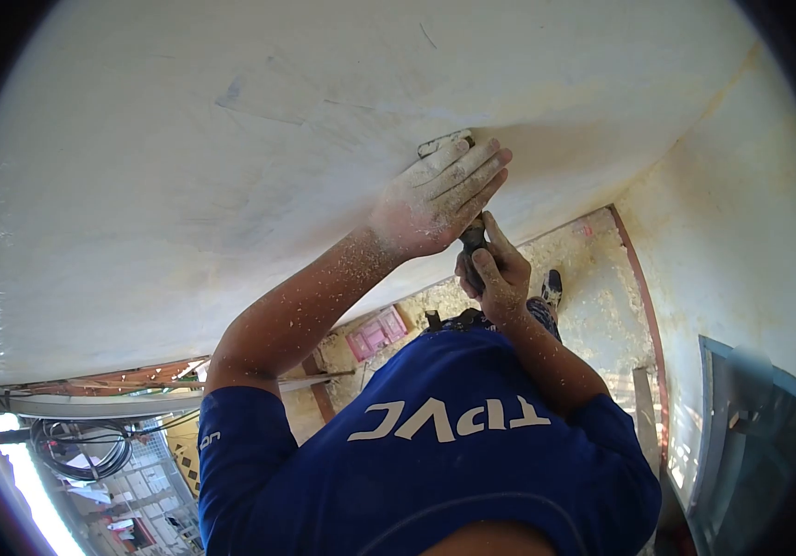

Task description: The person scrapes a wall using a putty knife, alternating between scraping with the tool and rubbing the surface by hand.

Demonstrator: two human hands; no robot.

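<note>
Fingers (pixel 502 240) around dark tool handle (pixel 474 244)

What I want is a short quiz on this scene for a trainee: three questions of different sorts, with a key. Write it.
1. Which hand grips the handle?
2. True or false: the left hand is clenched in a fist.
3. What colour is the lettering on the chest of the shirt?
A. Yellow
B. White
C. Red

Key
1. The right hand.
2. False; its fingers are stretched out.
3. B.
</note>
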